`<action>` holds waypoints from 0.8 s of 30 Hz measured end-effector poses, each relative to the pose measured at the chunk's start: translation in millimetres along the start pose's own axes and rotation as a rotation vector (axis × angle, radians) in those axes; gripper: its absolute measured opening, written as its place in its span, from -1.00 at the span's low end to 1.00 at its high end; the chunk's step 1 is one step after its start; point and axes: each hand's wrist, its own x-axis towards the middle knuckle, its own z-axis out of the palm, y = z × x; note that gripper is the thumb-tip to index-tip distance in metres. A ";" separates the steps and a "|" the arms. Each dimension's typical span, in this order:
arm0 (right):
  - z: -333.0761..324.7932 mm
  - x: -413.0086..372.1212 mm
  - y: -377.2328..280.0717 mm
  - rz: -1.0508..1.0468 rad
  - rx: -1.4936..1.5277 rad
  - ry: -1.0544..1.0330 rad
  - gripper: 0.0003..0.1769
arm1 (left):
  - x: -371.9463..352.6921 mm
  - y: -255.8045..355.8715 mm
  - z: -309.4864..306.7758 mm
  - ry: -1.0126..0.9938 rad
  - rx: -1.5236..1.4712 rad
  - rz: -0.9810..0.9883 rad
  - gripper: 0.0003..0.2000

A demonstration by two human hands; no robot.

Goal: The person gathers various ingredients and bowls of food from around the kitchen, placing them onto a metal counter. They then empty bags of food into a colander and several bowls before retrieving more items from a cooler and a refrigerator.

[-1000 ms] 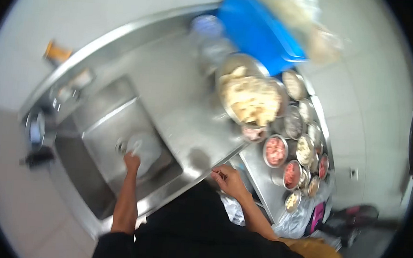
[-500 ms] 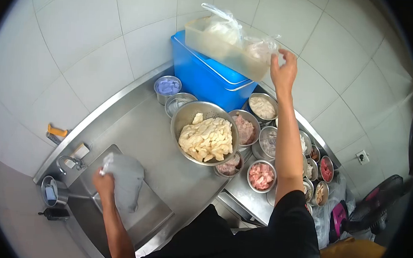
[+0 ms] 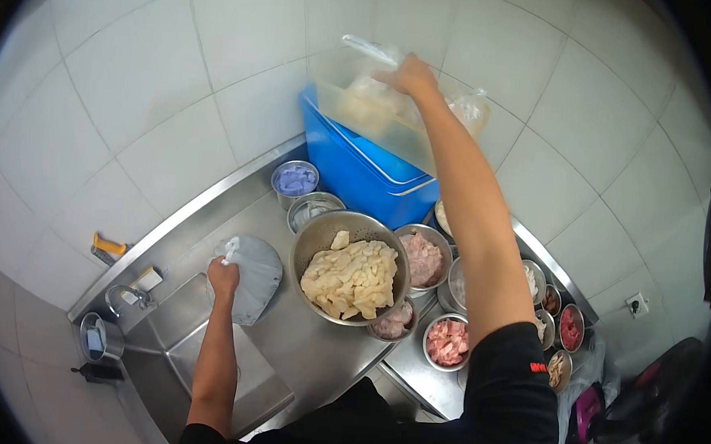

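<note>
My left hand (image 3: 223,279) is closed around the gathered neck of a grey, sagging plastic bag (image 3: 255,285) at the sink's edge; the bag bulges with contents I cannot make out. At the back, my right hand (image 3: 415,77) reaches over a translucent plastic bin (image 3: 361,133). Its fingers stretch leftward, slightly blurred, close over a clear plastic bag (image 3: 371,93) inside that bin. Another clear bag (image 3: 468,108) shows right of my forearm. Beneath the bin stands a blue cooler box (image 3: 359,165). In front sits a large steel colander (image 3: 298,255) piled with pale yellow chunks (image 3: 350,279).
Steel bowls of raw meat (image 3: 447,342) and other ingredients crowd the right side, partly behind my right arm. A pot with purple pieces (image 3: 297,179) stands against the wall. The sink (image 3: 202,335) and its faucet (image 3: 127,296) are at left; a fan (image 3: 646,394) stands far right.
My right hand has moved left from the bin's right end to above the bag inside. My left hand has carried the grey bag rightward and away from me, out of the sink area.
</note>
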 end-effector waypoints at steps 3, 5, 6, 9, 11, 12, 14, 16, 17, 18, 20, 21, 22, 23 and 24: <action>43.1 39.1 9.6 -0.118 -0.068 -0.050 -0.35 | -2.7 -12.6 -18.7 -0.016 0.068 -0.020 -0.81; 44.3 52.0 24.5 -0.124 -0.153 -0.036 -0.41 | -12.4 -24.5 -43.3 -0.142 0.126 -0.095 -0.83; 17.7 24.0 26.9 -0.034 -0.098 -0.087 -0.32 | -19.5 -30.9 -53.2 -0.164 0.011 -0.199 -0.86; -2.3 -39.5 94.3 0.166 -0.218 0.551 -0.15 | -21.3 -29.1 -62.6 -0.163 -0.220 -0.284 -0.90; -24.4 -40.7 153.6 0.384 0.521 -0.267 -0.22 | -28.7 -27.3 -73.8 -0.131 -0.307 -0.289 -0.93; -21.8 -51.6 155.2 0.382 0.511 -0.293 -0.22 | -16.4 -19.2 -72.3 -0.102 -0.313 -0.299 -0.94; -17.3 -77.1 150.5 0.217 1.059 -0.217 -0.25 | -7.0 -18.0 -71.7 0.000 -0.441 -0.298 -0.95; -13.0 -80.0 153.1 0.195 1.109 -0.273 -0.24 | -9.9 1.5 -92.3 0.123 -0.440 -0.319 -0.95; -7.3 -81.2 149.6 0.176 1.168 -0.291 -0.22 | -12.2 7.8 -106.1 0.132 -0.447 -0.329 -0.94; -1.9 -81.8 138.7 0.172 1.166 -0.336 -0.22 | -10.4 12.4 -119.3 0.144 -0.461 -0.327 -0.93; 7.1 -86.2 125.5 0.285 1.191 -0.259 -0.37 | -10.4 12.4 -142.5 0.164 -0.527 -0.349 -0.92; 14.4 -72.1 126.0 0.285 1.194 -0.281 -0.37 | -13.3 14.2 -154.3 0.163 -0.615 -0.344 -0.91; 24.7 -43.5 127.4 0.334 1.075 -0.141 -0.56 | -18.0 22.1 -169.7 0.174 -0.602 -0.351 -0.91; 35.3 -24.7 123.5 0.379 0.948 -0.003 -0.74 | -24.3 32.2 -185.7 0.193 -0.638 -0.357 -0.90; 35.6 -23.5 98.0 0.256 0.780 -0.037 -0.85 | -29.4 36.0 -197.1 0.212 -0.677 -0.359 -0.88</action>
